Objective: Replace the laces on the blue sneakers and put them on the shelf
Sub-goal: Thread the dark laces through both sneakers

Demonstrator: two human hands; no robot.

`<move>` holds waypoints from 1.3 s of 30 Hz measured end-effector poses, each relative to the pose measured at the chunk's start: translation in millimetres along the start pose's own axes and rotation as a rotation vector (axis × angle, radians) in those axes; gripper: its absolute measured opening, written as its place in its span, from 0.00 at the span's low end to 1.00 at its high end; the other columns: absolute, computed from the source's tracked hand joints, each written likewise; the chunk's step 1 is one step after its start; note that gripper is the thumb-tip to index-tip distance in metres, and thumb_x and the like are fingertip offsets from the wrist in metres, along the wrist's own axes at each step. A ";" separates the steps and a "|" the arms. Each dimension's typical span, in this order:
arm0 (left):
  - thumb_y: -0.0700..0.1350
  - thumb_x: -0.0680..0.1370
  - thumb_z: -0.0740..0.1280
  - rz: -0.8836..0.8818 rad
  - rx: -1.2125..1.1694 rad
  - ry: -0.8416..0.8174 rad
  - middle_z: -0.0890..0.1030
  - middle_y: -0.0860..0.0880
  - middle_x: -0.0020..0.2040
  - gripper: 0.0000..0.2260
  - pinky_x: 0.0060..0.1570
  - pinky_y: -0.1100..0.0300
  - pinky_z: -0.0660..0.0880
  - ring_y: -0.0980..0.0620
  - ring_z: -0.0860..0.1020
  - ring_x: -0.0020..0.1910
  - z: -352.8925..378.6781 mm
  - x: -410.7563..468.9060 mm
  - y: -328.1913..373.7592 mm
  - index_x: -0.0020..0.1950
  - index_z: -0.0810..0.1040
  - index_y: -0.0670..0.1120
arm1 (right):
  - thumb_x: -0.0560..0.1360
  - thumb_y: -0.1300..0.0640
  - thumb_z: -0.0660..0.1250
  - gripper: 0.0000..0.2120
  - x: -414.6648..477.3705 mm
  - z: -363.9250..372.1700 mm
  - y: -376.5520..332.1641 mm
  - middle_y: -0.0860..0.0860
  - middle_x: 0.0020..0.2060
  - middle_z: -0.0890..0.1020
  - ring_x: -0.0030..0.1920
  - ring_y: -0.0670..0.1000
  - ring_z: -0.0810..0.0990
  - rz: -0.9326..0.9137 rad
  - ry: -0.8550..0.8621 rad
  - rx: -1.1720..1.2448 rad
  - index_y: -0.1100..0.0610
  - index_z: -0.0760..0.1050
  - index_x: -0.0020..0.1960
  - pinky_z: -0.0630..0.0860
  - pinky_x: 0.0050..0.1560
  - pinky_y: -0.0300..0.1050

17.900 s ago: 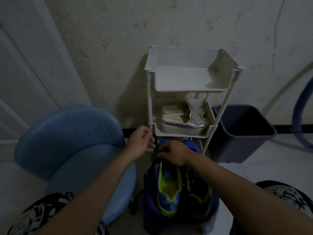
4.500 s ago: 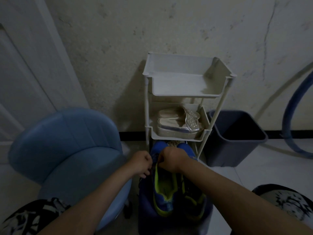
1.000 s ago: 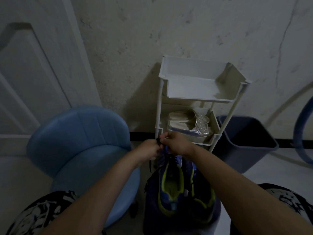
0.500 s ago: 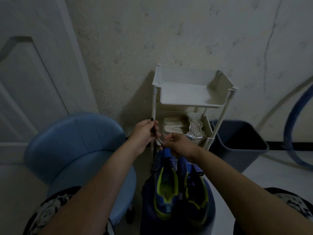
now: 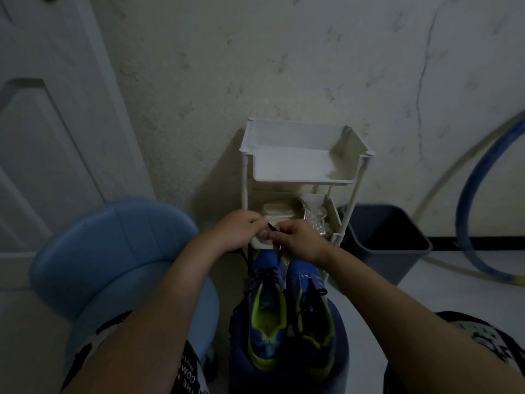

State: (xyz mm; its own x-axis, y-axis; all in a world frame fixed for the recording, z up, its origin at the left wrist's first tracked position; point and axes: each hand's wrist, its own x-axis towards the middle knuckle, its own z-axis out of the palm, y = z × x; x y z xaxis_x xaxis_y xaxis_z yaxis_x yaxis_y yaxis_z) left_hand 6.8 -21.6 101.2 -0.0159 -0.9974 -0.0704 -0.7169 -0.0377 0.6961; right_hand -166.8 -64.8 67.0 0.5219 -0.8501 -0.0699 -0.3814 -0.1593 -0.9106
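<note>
1. Sneakers: side by side at 6 o'clock, toes toward 12 o'clock.
2. Shelf: behind the sneakers at 12 o'clock, against the wall; sandals on its middle tier.
3. Left hand and right hand: between sneakers and shelf, fingers meeting on a lace.
4. Chair: at 8 o'clock; door behind it at 10 o'clock.
5. Bin: at 3 o'clock, just right of the shelf; hose beyond.

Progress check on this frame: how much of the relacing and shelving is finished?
Done: black lacing shows on both blue sneakers, completeness unclear in dim light. In hand: left hand and right hand pinch a black lace rising from one sneaker. Left: finish lacing, then move the pair from the dark stool to the white shelf.
</note>
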 end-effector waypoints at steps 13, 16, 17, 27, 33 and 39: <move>0.42 0.79 0.60 -0.338 0.206 -0.091 0.81 0.40 0.54 0.11 0.49 0.55 0.74 0.41 0.79 0.52 -3.9 8.1 -23.1 0.53 0.81 0.39 | 0.82 0.60 0.61 0.11 -20.1 -25.4 14.1 0.55 0.35 0.83 0.22 0.42 0.73 0.100 -0.094 -0.198 0.64 0.80 0.53 0.72 0.27 0.36; 0.42 0.79 0.62 -0.412 0.320 -0.073 0.81 0.42 0.58 0.13 0.55 0.53 0.76 0.43 0.79 0.57 0.3 10.5 -28.5 0.59 0.80 0.39 | 0.80 0.57 0.66 0.11 -20.4 -23.8 18.8 0.55 0.37 0.86 0.24 0.46 0.76 0.088 -0.082 -0.250 0.64 0.83 0.49 0.75 0.29 0.38; 0.43 0.79 0.62 -0.422 0.371 -0.072 0.81 0.43 0.59 0.14 0.56 0.53 0.76 0.43 0.79 0.57 3.7 10.9 -30.5 0.60 0.80 0.40 | 0.79 0.55 0.68 0.12 -20.2 -22.5 20.2 0.54 0.37 0.86 0.25 0.48 0.77 0.084 -0.063 -0.281 0.63 0.84 0.47 0.75 0.29 0.37; 0.43 0.82 0.60 -0.018 0.063 -0.277 0.82 0.51 0.53 0.11 0.52 0.59 0.73 0.51 0.79 0.52 51.1 7.1 0.6 0.57 0.80 0.52 | 0.76 0.55 0.68 0.09 -7.7 2.5 20.8 0.56 0.41 0.86 0.40 0.58 0.84 0.137 -0.143 -0.455 0.58 0.85 0.46 0.81 0.43 0.51; 0.46 0.81 0.63 -0.198 0.103 -0.274 0.79 0.46 0.35 0.12 0.40 0.58 0.74 0.49 0.78 0.35 55.1 13.6 -9.9 0.42 0.81 0.44 | 0.74 0.52 0.72 0.09 -3.9 6.2 30.0 0.54 0.37 0.86 0.32 0.51 0.82 0.162 -0.092 -0.467 0.58 0.86 0.43 0.80 0.39 0.44; 0.41 0.74 0.71 -0.286 0.200 -0.246 0.84 0.43 0.45 0.06 0.46 0.55 0.77 0.48 0.82 0.45 60.2 17.0 -26.0 0.46 0.85 0.40 | 0.73 0.52 0.74 0.06 0.6 12.7 39.4 0.53 0.39 0.86 0.35 0.47 0.80 0.178 -0.058 -0.522 0.54 0.85 0.44 0.80 0.44 0.46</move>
State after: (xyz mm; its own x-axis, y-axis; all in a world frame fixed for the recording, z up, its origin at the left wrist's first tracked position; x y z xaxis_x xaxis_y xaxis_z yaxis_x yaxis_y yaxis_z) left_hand -16.8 -33.8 38.9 0.0547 -0.9034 -0.4254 -0.8372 -0.2737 0.4735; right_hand -171.8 -65.2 25.9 0.4504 -0.8600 -0.2396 -0.7873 -0.2560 -0.5610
